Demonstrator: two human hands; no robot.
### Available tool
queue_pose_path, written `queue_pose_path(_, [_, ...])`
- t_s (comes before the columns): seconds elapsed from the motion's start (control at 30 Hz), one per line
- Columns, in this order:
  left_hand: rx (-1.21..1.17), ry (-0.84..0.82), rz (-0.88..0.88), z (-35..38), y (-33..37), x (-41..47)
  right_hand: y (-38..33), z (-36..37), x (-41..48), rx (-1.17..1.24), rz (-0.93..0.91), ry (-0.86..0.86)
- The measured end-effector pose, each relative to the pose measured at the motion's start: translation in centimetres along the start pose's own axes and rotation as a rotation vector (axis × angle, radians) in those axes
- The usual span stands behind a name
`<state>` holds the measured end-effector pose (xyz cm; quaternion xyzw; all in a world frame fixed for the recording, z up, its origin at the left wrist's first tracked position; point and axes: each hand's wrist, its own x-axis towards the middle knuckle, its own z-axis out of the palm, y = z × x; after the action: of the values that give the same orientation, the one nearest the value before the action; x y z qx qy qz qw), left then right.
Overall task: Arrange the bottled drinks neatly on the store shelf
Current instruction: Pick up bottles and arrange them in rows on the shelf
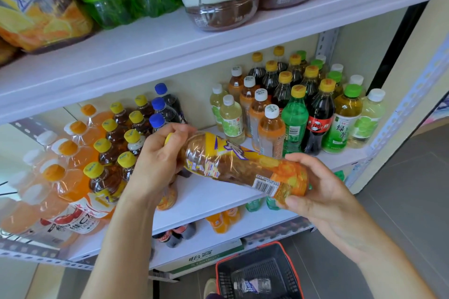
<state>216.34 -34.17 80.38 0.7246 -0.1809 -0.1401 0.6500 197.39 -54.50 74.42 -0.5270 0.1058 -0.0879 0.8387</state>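
Both hands on the tea bottle [238,167] now, left hand [159,160] gripping the neck, right hand [313,192] cupping the base, lining it up for the shelf [209,192] gap.

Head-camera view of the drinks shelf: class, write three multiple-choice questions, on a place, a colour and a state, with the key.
1. Where is the basket? A on the floor B on the top shelf C in a hand
2. What colour is the cap of the held bottle? A blue B yellow C white
3. How is the held bottle? A upright on a shelf B lying in the basket C tilted nearly flat, gripped at both ends
Key: A, it stands below the shelves; B, yellow peeks from the left hand; C, left hand at cap end, right hand at base.
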Motion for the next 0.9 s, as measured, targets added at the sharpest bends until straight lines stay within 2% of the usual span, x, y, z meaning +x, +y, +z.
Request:
queue_pose_path(0.13, [-0.051,-0.024,0.156,0.4,0.0,0.6,0.1,0.1,0.5,0.108,0.086,-0.024])
queue_pose_path(0.23, [-0.007,-0.036,0.192,0.5,-0.2,1.0,0.5,0.0,0.7,-0.017,0.186,-0.158])
queue_pose_path(0.3, [0.044,-0.033,0.163,0.5,-0.2,1.1,1.0,0.0,0.8,-0.146,0.156,-0.187])
queue_pose_path(0.5, [0.349,-0.022,-0.079,-0.4,-0.8,2.0,2.4,-0.3,1.4,-0.459,-0.026,0.046])
queue_pose_path(0.57, [0.348,-0.015,-0.12,-0.5,-1.3,2.1,3.0,-0.3,1.8,-0.486,-0.056,0.093])
queue_pose_path(0.63, [0.225,-0.053,-0.156,-0.6,-1.5,2.0,3.5,-0.2,2.1,-0.517,-0.077,0.137])
queue_pose_path(0.73, [-0.008,-0.143,-0.127,-0.7,-1.7,1.8,4.2,-0.6,2.9,-0.582,-0.115,0.167])
queue_pose_path(0.9, [0.086,-0.06,0.009,0.2,-1.6,1.9,5.5,-0.4,4.5,-0.734,-0.133,0.176])
